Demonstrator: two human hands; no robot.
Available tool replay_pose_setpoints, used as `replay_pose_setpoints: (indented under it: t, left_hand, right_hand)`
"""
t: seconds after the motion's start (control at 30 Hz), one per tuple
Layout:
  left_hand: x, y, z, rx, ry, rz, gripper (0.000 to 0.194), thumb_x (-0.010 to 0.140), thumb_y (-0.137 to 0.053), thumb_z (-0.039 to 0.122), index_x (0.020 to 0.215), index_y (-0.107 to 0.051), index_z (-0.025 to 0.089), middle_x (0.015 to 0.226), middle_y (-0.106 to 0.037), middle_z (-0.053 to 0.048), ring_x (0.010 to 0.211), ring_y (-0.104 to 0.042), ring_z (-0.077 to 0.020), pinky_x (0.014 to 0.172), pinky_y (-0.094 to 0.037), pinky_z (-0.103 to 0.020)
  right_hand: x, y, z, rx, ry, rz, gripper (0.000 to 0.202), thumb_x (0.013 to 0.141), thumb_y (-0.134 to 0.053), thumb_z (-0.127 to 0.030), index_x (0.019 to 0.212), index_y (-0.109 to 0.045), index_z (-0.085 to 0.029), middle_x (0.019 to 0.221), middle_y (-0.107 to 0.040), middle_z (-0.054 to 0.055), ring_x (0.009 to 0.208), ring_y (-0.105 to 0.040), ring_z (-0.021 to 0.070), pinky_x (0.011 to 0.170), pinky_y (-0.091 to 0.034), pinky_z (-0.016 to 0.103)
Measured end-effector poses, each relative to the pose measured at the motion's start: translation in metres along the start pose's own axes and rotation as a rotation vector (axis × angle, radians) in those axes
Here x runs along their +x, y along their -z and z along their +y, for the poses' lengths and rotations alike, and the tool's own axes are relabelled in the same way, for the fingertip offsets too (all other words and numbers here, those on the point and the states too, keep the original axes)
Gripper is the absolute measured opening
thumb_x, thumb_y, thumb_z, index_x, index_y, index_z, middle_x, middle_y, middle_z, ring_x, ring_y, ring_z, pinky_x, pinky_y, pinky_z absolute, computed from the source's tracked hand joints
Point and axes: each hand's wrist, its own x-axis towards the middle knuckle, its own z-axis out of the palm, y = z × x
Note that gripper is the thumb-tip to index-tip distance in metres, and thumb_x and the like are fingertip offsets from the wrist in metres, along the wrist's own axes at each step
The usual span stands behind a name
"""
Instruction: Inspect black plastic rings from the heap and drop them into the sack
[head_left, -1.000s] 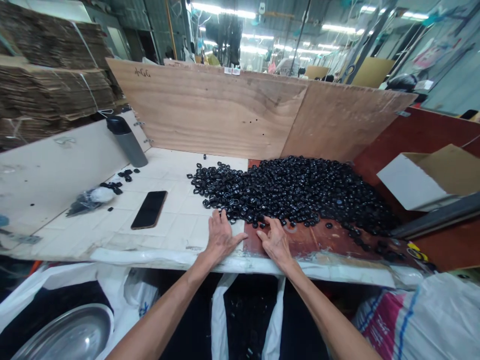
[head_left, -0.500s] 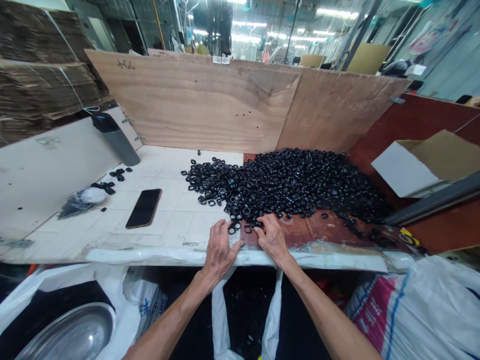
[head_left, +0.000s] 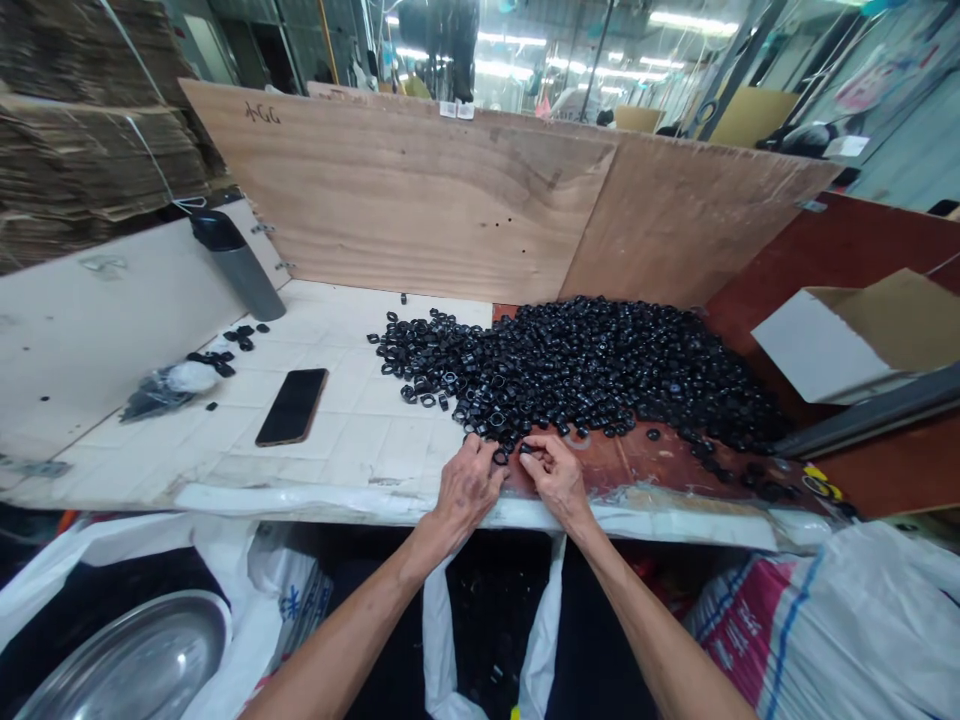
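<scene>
A large heap of small black rings (head_left: 600, 360) spreads over the worktop, its front edge just beyond my fingers. My left hand (head_left: 471, 485) is at the near edge of the heap, fingers curled, with a black ring (head_left: 500, 457) at the thumb and fingertips. Close beside it on the right, my right hand (head_left: 557, 482) pinches another dark ring (head_left: 527, 449) between thumb and forefinger. Below the table edge, between my forearms, hangs an open white bag (head_left: 442, 640) with dark pieces inside.
A phone (head_left: 293, 407) and a grey bottle (head_left: 247, 275) are on the left, near a small plastic bag (head_left: 161, 393) and loose black pieces. Wooden boards (head_left: 420, 200) wall the back. A cardboard box (head_left: 825, 340) sits right; a metal basin (head_left: 142, 660) is lower left.
Both hands have shifted slightly right. The left fingers have closed in on a ring, and the right hand has drawn a ring into a pinch. The camera view has moved a little.
</scene>
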Motion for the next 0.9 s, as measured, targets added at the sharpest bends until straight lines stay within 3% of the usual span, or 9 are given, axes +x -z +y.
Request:
replay_pose_setpoints:
  t: [0.17, 0.4, 0.53, 0.63, 0.77, 0.9]
  left_hand:
    - [0.003, -0.002, 0.002, 0.024, 0.006, -0.038, 0.013, 0.090, -0.053, 0.023, 0.100, -0.061, 0.022, 0.100, -0.058, -0.007, 0.086, -0.062, -0.0220, 0.069, -0.054, -0.032]
    - [-0.005, -0.004, -0.003, -0.056, -0.077, 0.001, 0.015, 0.086, -0.057, 0.020, 0.101, -0.055, 0.019, 0.098, -0.064, -0.007, 0.087, -0.065, -0.0233, 0.075, -0.056, -0.035]
    - [-0.006, -0.004, -0.007, -0.273, -0.071, 0.002, 0.016, 0.088, -0.057, 0.018, 0.103, -0.057, 0.020, 0.099, -0.065, -0.006, 0.081, -0.066, -0.0181, 0.077, -0.057, -0.032]
    - [-0.003, 0.002, -0.008, -0.512, -0.031, 0.000, 0.014, 0.086, -0.062, 0.022, 0.100, -0.062, 0.020, 0.102, -0.063, -0.005, 0.087, -0.066, -0.0169, 0.077, -0.058, -0.030]
    - [0.000, 0.011, -0.007, -0.695, 0.011, -0.026, 0.012, 0.083, -0.067, 0.023, 0.094, -0.067, 0.019, 0.101, -0.065, -0.006, 0.093, -0.067, -0.0181, 0.081, -0.058, -0.031]
    - [-0.002, 0.012, -0.007, -0.801, 0.114, -0.067, 0.017, 0.082, -0.068, 0.023, 0.098, -0.069, 0.017, 0.099, -0.071, -0.006, 0.087, -0.070, -0.0180, 0.083, -0.058, -0.033]
  right_hand:
    - [-0.002, -0.001, -0.005, 0.006, 0.062, -0.114, 0.018, 0.085, -0.061, -0.024, 0.100, -0.067, -0.019, 0.098, -0.064, 0.007, 0.075, -0.064, 0.0163, 0.067, -0.055, 0.028]
    - [-0.002, 0.001, -0.012, -0.003, 0.093, -0.150, 0.014, 0.084, -0.062, -0.022, 0.096, -0.070, -0.019, 0.095, -0.066, 0.007, 0.078, -0.065, 0.0177, 0.068, -0.055, 0.028]
    - [-0.002, 0.003, -0.010, -0.003, 0.151, -0.150, 0.016, 0.085, -0.062, -0.022, 0.097, -0.072, -0.019, 0.097, -0.068, 0.008, 0.087, -0.065, 0.0201, 0.074, -0.055, 0.030]
    - [-0.002, 0.003, -0.008, 0.024, 0.193, -0.153, 0.018, 0.086, -0.062, -0.023, 0.100, -0.074, -0.020, 0.100, -0.069, 0.009, 0.093, -0.065, 0.0214, 0.081, -0.055, 0.034]
    - [-0.002, 0.003, -0.006, 0.064, 0.171, -0.150, 0.017, 0.085, -0.064, -0.025, 0.099, -0.072, -0.020, 0.099, -0.070, 0.008, 0.087, -0.066, 0.0207, 0.077, -0.056, 0.033]
    - [-0.003, 0.000, -0.003, 0.097, 0.130, -0.148, 0.015, 0.084, -0.066, -0.026, 0.097, -0.070, -0.019, 0.095, -0.071, 0.007, 0.084, -0.067, 0.0200, 0.077, -0.056, 0.033]
